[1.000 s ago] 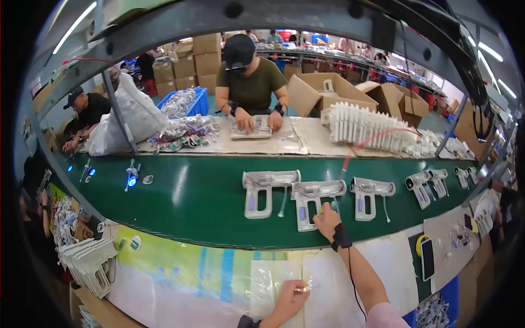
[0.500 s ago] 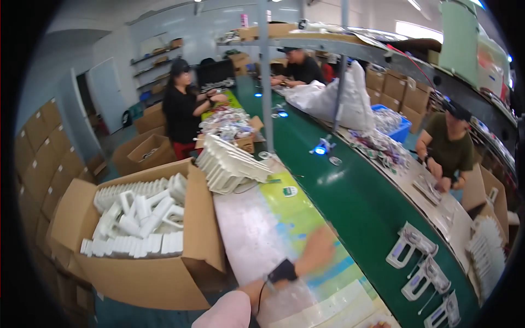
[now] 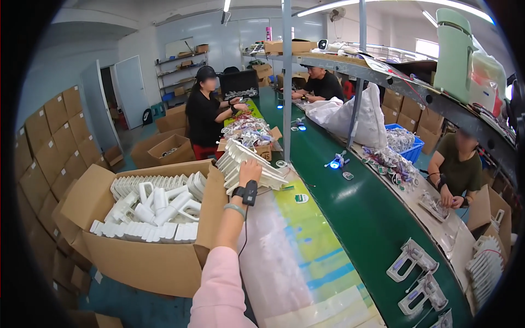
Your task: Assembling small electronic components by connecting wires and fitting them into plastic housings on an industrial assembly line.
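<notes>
My left hand [image 3: 250, 171] reaches out in a pink sleeve, a dark band device on its wrist. Its fingers are closed on the upper edge of a white plastic housing [image 3: 268, 177] in a leaning stack on the table [image 3: 262, 235]. How far the fingers wrap round it is partly hidden. Beside my forearm stands an open cardboard box [image 3: 142, 262] full of white plastic housings [image 3: 158, 208] with loop handles. My right hand is out of the picture.
A green conveyor belt [image 3: 350, 202] runs along the table, carrying several housings with wires [image 3: 413, 262]. A metal shelf post [image 3: 287, 82] rises beyond the stack. Co-workers [image 3: 205, 109] sit or stand farther off. A green-white round tag [image 3: 301, 198] lies near the stack.
My left hand has swung from over the table's right side, left and away to the housing stack, and closed on it. Fingertips at the lower edge have left the picture. The view has shifted.
</notes>
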The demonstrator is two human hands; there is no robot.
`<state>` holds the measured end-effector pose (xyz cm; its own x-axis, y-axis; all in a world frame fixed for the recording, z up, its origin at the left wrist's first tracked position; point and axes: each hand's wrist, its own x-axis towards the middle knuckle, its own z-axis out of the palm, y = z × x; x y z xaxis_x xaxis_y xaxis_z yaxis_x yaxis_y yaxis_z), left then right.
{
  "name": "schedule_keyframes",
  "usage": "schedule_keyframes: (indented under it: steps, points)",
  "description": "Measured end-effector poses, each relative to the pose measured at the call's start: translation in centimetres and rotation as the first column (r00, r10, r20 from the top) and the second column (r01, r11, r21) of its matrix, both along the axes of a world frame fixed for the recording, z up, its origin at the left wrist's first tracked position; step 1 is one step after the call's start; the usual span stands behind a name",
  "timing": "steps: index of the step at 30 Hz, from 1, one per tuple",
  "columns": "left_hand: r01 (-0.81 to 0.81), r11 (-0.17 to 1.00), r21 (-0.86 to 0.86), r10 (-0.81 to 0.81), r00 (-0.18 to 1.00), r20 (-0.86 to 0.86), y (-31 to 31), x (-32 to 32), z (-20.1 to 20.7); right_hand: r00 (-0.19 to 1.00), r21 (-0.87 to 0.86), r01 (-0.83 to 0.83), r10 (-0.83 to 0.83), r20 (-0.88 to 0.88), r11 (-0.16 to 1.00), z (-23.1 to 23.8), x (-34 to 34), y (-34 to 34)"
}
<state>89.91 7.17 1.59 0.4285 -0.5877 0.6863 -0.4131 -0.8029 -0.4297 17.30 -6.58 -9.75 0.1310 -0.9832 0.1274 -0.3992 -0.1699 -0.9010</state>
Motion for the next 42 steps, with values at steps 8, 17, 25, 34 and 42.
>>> schedule_keyframes:
  steps: [8,17,25,34,42]
  points:
    - [-0.182,0.98,-0.085,0.098,0.802,-0.59,-1.2,-1.6,3.2,0.996,0.026,0.062,-0.064,0.067,0.998,1.0,-0.1,0.2]
    - [0.741,0.595,-0.313,-0.237,-0.211,-0.948,-11.1,-25.3,5.7,0.994,0.028,0.099,-0.101,0.045,0.995,3.5,1.4,1.4]
    - [0.888,0.306,-0.343,0.297,-0.431,-0.852,-22.1,-33.4,-8.4,0.956,0.12,0.15,-0.175,0.237,0.981,2.8,0.9,-0.6]
    - [0.318,0.805,-0.502,-0.544,0.734,-0.407,-35.6,-20.2,-16.3,0.905,0.103,0.22,-0.242,0.351,0.97,2.5,0.9,-2.3]
    - [0.041,0.979,-0.198,-0.17,0.697,-0.696,-43.6,-12.8,-15.6,0.986,0.035,0.166,-0.166,0.015,0.986,-0.9,0.7,-1.3]
